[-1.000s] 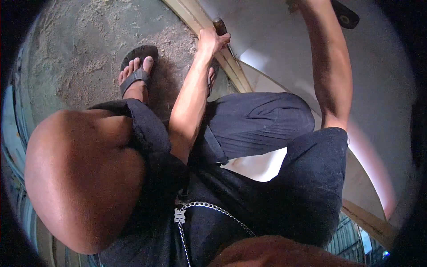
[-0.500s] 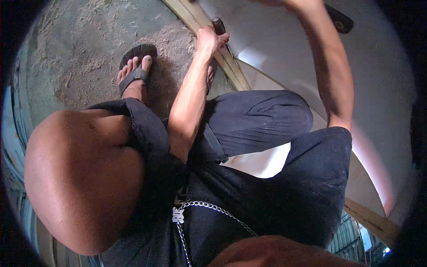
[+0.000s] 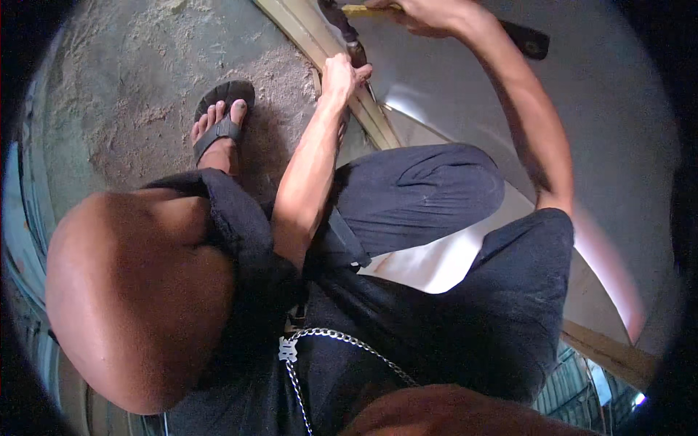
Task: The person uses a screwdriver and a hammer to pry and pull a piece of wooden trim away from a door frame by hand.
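In the head view, a dark-handled tool (image 3: 356,51) with a thin metal shaft is gripped in the left hand (image 3: 339,76), the fingers being closed round the handle. It is held at the edge of a pale wooden strip (image 3: 287,27), its shaft pointed down along the strip. A hammer (image 3: 357,10) with a yellow and black handle is clasped by the right hand (image 3: 430,16) near the upper edge. The dark hammer head is seen at the top of the tool's handle; whether they are touching cannot be told. A grey surface (image 3: 611,145) is seen to the right. To the left, a dusty floor (image 3: 131,109) is stepped on by a foot in a dark sandal (image 3: 225,90).
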Action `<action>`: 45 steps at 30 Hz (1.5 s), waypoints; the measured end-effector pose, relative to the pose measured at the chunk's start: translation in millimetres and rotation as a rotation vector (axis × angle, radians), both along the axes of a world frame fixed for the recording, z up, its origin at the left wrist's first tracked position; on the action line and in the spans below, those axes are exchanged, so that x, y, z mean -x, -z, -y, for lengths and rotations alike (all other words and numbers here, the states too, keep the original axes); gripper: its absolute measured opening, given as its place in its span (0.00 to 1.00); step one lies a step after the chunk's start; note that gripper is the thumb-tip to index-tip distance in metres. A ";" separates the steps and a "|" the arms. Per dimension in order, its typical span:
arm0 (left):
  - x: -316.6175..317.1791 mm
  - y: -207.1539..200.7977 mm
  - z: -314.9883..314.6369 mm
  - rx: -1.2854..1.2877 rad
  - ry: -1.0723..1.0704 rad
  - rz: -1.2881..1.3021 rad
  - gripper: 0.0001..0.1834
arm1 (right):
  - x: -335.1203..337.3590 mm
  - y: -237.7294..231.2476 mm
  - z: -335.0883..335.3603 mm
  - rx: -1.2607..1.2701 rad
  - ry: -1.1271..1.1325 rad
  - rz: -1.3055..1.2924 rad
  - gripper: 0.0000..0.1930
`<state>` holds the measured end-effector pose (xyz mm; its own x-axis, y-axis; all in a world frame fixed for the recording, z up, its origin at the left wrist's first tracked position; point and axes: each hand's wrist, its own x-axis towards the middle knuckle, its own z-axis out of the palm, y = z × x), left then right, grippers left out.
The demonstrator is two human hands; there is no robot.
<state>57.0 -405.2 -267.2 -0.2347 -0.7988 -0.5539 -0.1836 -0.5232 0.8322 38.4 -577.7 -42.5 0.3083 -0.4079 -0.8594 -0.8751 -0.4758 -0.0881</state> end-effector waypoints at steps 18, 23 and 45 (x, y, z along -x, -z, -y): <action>26.5 40.1 -17.5 -0.037 -0.056 -0.069 0.20 | 30.9 0.7 -10.0 0.143 0.035 0.118 0.27; 8.7 -1.5 -11.2 0.029 -0.132 -0.101 0.18 | 5.6 -39.2 -7.5 0.178 0.164 0.333 0.35; 17.6 7.7 -9.9 -0.050 0.025 0.039 0.28 | -14.4 -11.0 -1.1 0.084 0.213 0.163 0.30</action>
<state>39.4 -395.3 -274.8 -0.2318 -0.7638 -0.6024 -0.2290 -0.5590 0.7969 52.8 -576.6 -31.5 0.3398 -0.5459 -0.7658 -0.9336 -0.2944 -0.2044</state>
